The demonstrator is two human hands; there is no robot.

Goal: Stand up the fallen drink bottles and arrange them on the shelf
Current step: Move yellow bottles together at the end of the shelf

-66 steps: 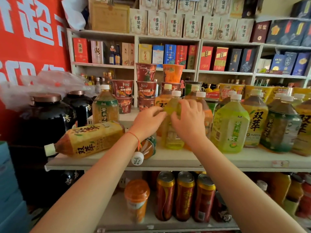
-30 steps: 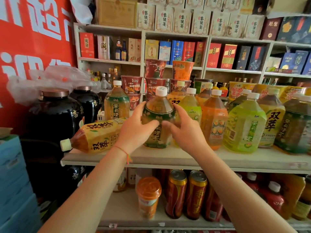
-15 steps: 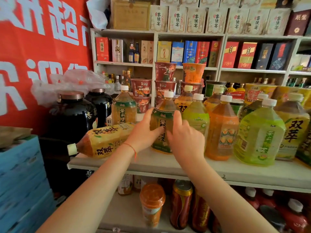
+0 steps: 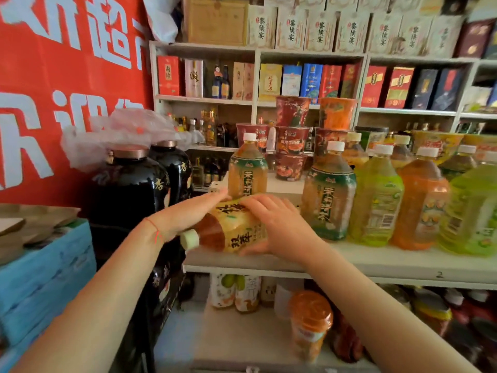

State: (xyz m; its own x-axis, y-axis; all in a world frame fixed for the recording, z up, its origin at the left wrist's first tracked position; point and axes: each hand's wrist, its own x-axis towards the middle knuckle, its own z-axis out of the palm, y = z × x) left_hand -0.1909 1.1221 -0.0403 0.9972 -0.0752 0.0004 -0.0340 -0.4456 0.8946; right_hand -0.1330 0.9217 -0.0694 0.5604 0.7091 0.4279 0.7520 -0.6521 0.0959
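The biggest change was along the shelf (image 4: 376, 261): half a second before, both my hands were wrapped on the green-labelled tea bottle (image 4: 328, 195), and by this moment it stood upright on its own at the left end of the standing row, touching nothing of mine. That meant one more fallen bottle was dealt with, and I judged the job nearly done on this level.

My hands had shifted left to the yellow-labelled bottle (image 4: 236, 228), which lay on its side at the shelf's left end, its white cap (image 4: 189, 239) pointing out past the front edge toward me. My right hand (image 4: 279, 224) was clenched in a grip over its body, fingers across the top and thumb beneath. My left hand (image 4: 193, 211) lay flat along the far upper side; whether its fingers actually curled round the bottle, I could not tell.

It seemed the last bottle lying down here, so tipping it up beside the other jasmine tea bottle (image 4: 247, 170) would probably finish this row.

The bottle's base was hidden behind my right hand, and motion blur smeared its label. The black jars (image 4: 129, 189) blocked whatever lay left of the shelf, and the lower shelf (image 4: 242, 335) was dim and partly covered by my forearms, so I could not say whether anything lay fallen there.
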